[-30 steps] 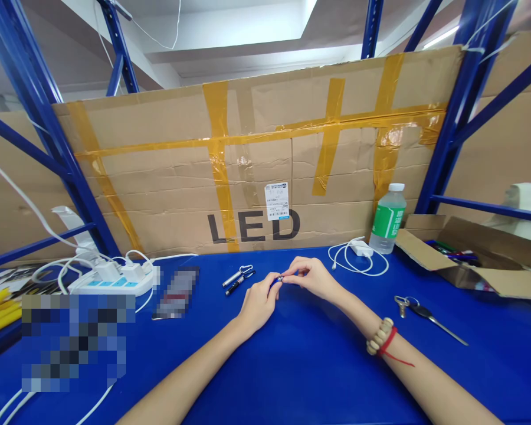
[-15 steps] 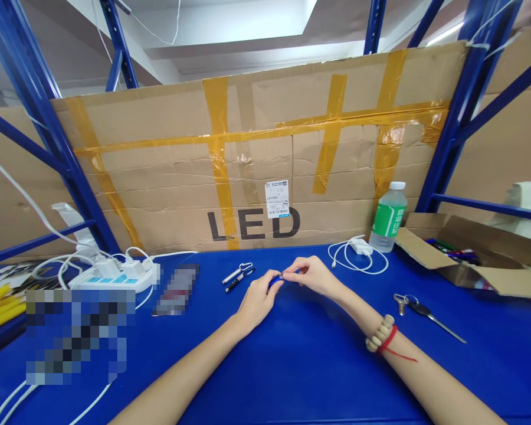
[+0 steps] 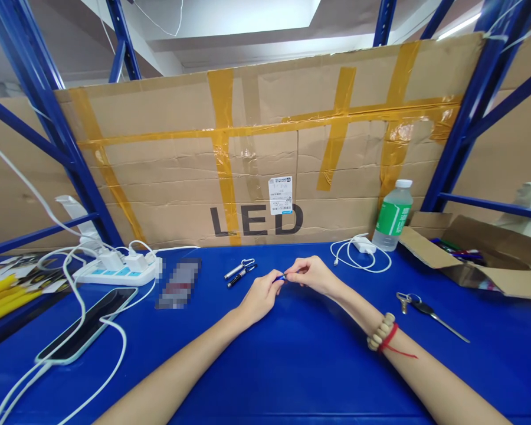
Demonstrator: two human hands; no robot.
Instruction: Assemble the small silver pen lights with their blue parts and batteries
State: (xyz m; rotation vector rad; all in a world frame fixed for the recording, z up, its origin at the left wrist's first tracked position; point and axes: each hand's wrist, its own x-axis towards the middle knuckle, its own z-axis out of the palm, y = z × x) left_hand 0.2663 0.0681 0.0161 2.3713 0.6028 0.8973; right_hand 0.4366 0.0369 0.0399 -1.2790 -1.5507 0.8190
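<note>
Close together over the blue tabletop, my two hands meet at a small blue pen-like item (image 3: 281, 278), mostly hidden by fingers. My left hand (image 3: 260, 295) is closed around its body, thumb and forefinger at the front. With a pinch of thumb and fingertips, my right hand (image 3: 312, 275) grips the item's right end, where a little metal shows. Just left of the hands lie a silver pen-like stick with a clip ring (image 3: 236, 271) and a black one (image 3: 241, 276), side by side.
Left: a power strip (image 3: 115, 275) with white cables, a phone (image 3: 88, 327), a blurred flat item (image 3: 179, 284) and yellow items (image 3: 4, 301). Right: a charger cable (image 3: 363, 245), bottle (image 3: 393, 217), keys (image 3: 425, 308) and an open carton (image 3: 451, 254). Cardboard (image 3: 181, 189) stands behind.
The view has shifted slightly. Both hands stay together on the blue item, with only a small change in its angle. The phone at left now shows unblurred.
</note>
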